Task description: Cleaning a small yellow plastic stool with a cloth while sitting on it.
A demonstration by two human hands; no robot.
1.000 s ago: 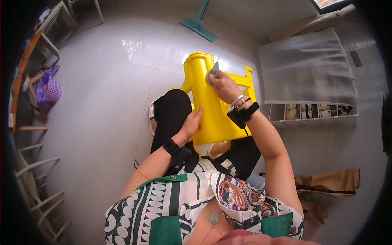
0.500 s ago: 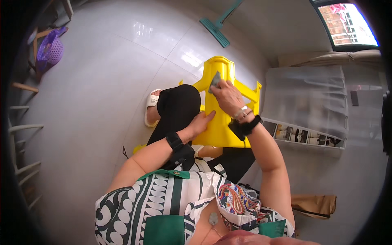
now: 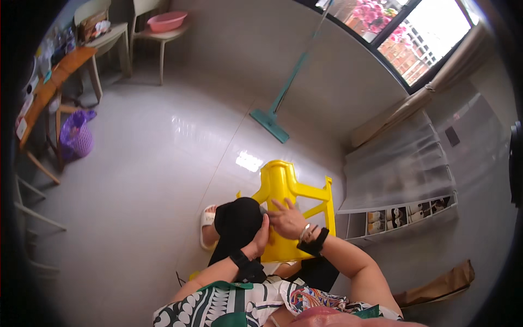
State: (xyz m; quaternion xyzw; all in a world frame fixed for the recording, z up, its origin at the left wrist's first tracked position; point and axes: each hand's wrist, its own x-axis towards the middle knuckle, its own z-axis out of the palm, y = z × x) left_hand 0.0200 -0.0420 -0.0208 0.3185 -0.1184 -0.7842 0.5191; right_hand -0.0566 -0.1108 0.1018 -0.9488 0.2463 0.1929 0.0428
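A yellow plastic stool [image 3: 279,182] lies tipped over in front of my lap, its legs pointing away from me. My left hand [image 3: 261,238] is closed at the stool's left edge, beside my black-clad knee, its fingers partly hidden. My right hand [image 3: 289,222] rests on the stool's yellow face with some fingers raised and apart. A small bit of grey cloth [image 3: 265,210] shows at its fingertips, close to my left thumb; most of the cloth is covered by the hand. The two hands nearly meet.
A teal floor squeegee [image 3: 270,126] leans against the far wall below the window. At right stands a covered shoe rack [image 3: 397,218], with a brown bag [image 3: 438,286] nearer. Left are a purple basket [image 3: 81,140], a wooden table [image 3: 60,73] and a chair bearing a pink basin [image 3: 167,22].
My right hand has moved with the cloth from the stool's upper part down toward my left hand. The view has tilted up, showing more window and far wall.
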